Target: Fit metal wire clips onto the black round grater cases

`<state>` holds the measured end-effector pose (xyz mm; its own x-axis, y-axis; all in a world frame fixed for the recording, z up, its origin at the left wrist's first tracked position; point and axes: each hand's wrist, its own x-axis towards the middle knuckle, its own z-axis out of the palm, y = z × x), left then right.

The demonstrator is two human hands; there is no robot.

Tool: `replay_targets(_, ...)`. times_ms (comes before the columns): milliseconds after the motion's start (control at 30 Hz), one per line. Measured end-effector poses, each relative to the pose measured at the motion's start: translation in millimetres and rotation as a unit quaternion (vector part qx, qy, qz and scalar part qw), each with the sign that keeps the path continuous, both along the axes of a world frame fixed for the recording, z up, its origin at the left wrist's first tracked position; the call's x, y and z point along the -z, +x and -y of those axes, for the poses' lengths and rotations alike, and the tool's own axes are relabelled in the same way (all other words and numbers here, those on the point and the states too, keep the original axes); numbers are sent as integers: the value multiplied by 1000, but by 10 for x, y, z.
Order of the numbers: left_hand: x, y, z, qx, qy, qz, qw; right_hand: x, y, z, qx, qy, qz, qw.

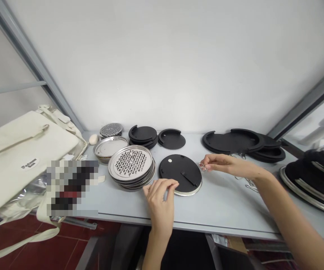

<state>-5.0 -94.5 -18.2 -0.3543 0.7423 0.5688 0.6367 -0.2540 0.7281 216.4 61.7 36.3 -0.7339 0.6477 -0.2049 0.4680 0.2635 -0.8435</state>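
My right hand (225, 165) pinches a small shiny wire loop (202, 166) between thumb and fingertips, just right of a round black disc (176, 170). That disc lies flat on the shelf with a silvery rim showing beneath its front edge; a narrow dark bar and a pale round spot mark its face. In front of its left edge is my left hand (160, 198), closed, with thumb and index fingertips together; whatever they might hold is too small to make out. A stack topped by a round metal grater plate (131, 164) stands just beyond the left hand's fingers.
Behind are plain metal discs (110, 146), perforated discs (111, 129) and black round holders (143, 134). Larger black holders (232, 140) lie at back right, with loose wire pieces (251, 184) near my right wrist. A cream bag (24, 157) overhangs the left; a rimmed black stack (311, 180) stands right.
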Motion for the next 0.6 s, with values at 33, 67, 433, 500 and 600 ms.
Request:
replay_targets(33, 6, -49, -7, -2, -12, -3, 1000, 11, -23, 4, -8, -5, -1, 1000)
replay_targets(67, 13, -89, -15, 1, -33, -4, 999, 19, -43, 9, -13, -9, -2, 1000)
replay_targets(433, 62, -8, -70, 141, -155, 140, 968, 70, -178, 39, 0, -8, -64, 998)
replay_targets(500, 62, 3, -72, 153, -158, 154, 963, 112, -206, 17, 11, -6, -75, 997)
replay_targets(600, 58, 39, -79, 161, -158, 165, 960, 195, -239, -32, 22, -6, -93, 995)
